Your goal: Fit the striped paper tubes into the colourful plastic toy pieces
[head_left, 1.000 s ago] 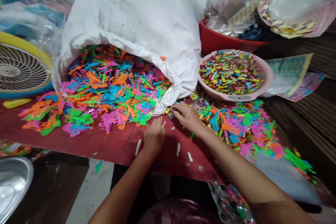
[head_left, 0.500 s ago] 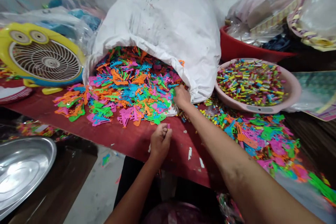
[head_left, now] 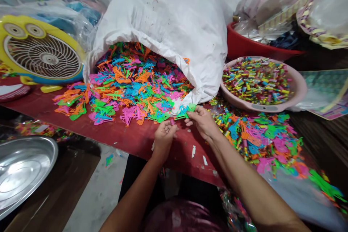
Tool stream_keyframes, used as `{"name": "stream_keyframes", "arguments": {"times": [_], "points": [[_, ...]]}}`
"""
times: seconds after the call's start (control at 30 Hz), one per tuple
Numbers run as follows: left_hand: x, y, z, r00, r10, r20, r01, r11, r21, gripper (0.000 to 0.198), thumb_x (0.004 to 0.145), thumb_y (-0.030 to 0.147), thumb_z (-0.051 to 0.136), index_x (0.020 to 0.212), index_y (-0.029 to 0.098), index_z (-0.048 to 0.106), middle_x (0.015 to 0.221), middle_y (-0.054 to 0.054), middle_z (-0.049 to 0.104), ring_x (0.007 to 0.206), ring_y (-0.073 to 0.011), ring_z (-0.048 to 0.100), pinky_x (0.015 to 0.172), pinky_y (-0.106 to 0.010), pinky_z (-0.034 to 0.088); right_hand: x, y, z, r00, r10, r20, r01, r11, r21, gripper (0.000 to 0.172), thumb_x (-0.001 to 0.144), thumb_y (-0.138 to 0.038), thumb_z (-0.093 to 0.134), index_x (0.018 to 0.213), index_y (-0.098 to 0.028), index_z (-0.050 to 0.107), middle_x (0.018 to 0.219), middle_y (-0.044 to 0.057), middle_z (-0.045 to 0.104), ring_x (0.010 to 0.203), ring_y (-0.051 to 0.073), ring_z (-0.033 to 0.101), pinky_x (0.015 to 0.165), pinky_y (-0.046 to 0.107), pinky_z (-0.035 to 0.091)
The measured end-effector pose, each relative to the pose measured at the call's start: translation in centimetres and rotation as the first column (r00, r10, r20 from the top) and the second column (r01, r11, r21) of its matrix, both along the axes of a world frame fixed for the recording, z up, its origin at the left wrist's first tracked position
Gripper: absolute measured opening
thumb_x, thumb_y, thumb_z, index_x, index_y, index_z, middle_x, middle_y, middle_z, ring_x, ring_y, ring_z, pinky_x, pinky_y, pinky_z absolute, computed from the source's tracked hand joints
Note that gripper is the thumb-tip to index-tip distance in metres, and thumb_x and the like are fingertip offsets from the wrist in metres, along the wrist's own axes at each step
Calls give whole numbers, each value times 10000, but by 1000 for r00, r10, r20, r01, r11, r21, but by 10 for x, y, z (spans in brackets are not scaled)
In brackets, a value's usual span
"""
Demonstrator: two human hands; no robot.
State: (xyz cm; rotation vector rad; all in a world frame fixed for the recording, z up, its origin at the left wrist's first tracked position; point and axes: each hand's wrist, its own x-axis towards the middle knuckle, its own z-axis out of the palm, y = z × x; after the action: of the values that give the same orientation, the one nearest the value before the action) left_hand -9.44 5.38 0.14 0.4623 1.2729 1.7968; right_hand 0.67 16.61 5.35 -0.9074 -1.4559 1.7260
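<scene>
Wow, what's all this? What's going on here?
A person's right hand pinches a green-and-blue plastic cut-out while the left hand holds a small pink bit. Bright flat plastic shapes spill from a white woven sack across a red tabletop, beside a pink basin of small striped tubes.

A small workshop is appearing here, with a white sack spilling colored plastic pieces across a red table beside a pink basin.
</scene>
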Motion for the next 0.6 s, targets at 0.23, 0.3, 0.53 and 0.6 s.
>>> {"name": "stream_keyframes", "arguments": {"times": [0.23, 0.3, 0.53, 0.6], "points": [[8, -5, 7, 984, -147, 98, 140, 987, 79, 177, 756, 288, 660, 861, 154, 609, 664, 38, 600, 539, -67, 486, 551, -196, 352, 34, -41, -15, 1000, -3, 31, 3, 1000, -9, 295, 718, -400, 796, 821, -189, 618, 701, -2, 671, 587, 122, 623, 507, 210, 497], [9, -8, 9, 975, -178, 134, 164, 981, 107, 158, 784, 299, 637, 834, 149, 619, 661, 31, 595, 540, -70, 480, 555, -200, 353, 43, -41, -17, 995, -22, 93, 19, 999, 38, 278, 731, -398, 788, 749, -187, 607, 604, -30, 615, 500, 95, 541, 458, 192, 426], [17, -9, 8, 971, -199, 133, 186, 977, 102, 210, 822, 352, 657, 791, 155, 591, 618, 43, 564, 524, -67, 466, 545, -193, 338, 60, -51, -29, 981, -62, 182, 51, 996, 68, 302, 803, -456, 719, 734, -195, 583, 544, -44, 568, 441, 87, 471, 445, 200, 355], [16, -7, 7, 975, -186, 122, 177, 981, 77, 219, 815, 357, 670, 783, 164, 571, 603, 55, 548, 508, -62, 447, 532, -187, 325, 63, -52, -29, 966, 10, 259, -29, 997, 68, 318, 830, -493, 677, 751, -195, 597, 561, -33, 579, 452, 96, 481, 442, 204, 348]]}}
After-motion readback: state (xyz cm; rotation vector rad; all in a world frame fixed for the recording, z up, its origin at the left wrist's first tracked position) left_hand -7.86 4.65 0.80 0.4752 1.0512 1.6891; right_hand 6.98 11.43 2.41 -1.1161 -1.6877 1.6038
